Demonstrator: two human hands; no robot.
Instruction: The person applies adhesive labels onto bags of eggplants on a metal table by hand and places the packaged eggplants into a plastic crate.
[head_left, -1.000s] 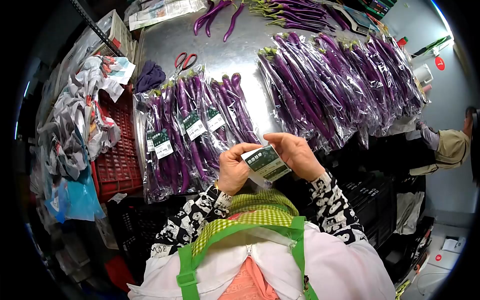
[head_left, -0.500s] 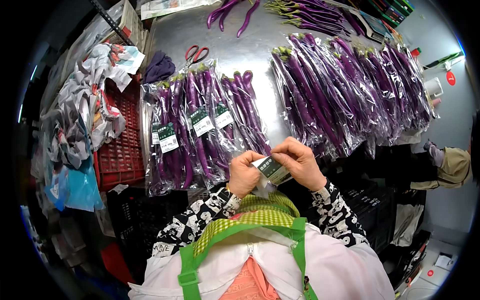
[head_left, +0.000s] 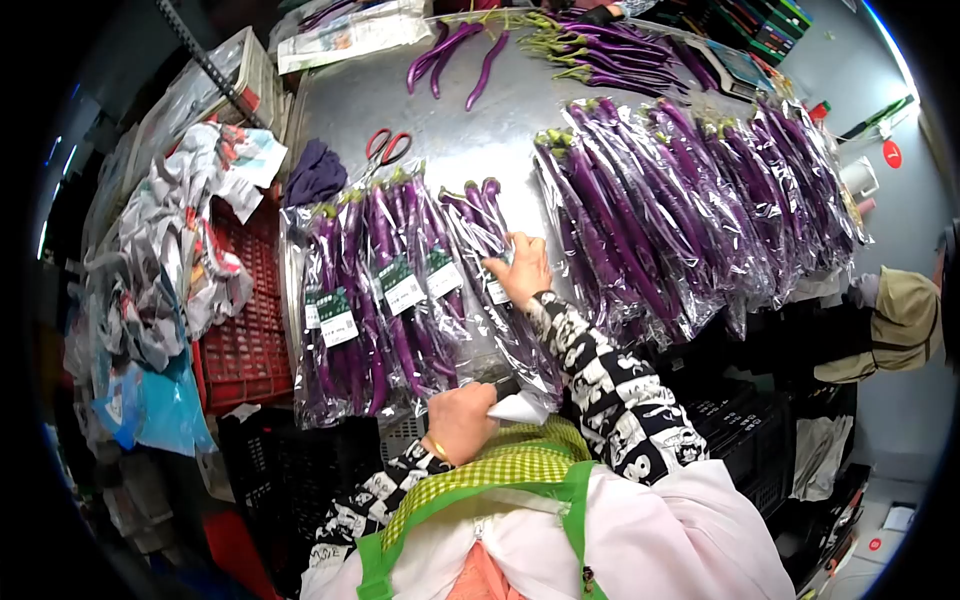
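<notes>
- Left hand (head_left: 462, 420): closed around white paper (head_left: 521, 408), which juts toward three o'clock.
- Right hand (head_left: 523, 271): open, touching the bagged eggplants (head_left: 480, 236), whose tops point toward eleven o'clock.
- Labelled bags (head_left: 385, 300): at eleven o'clock from the left hand.

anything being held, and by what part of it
The left hand holds white paper by its left end; the right hand touches bagged eggplants.

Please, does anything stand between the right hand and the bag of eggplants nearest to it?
Nothing visible stands in the way. The right hand is on the bag of eggplants, by its label. The left hand holds white paper near the bag's lower end.
</notes>
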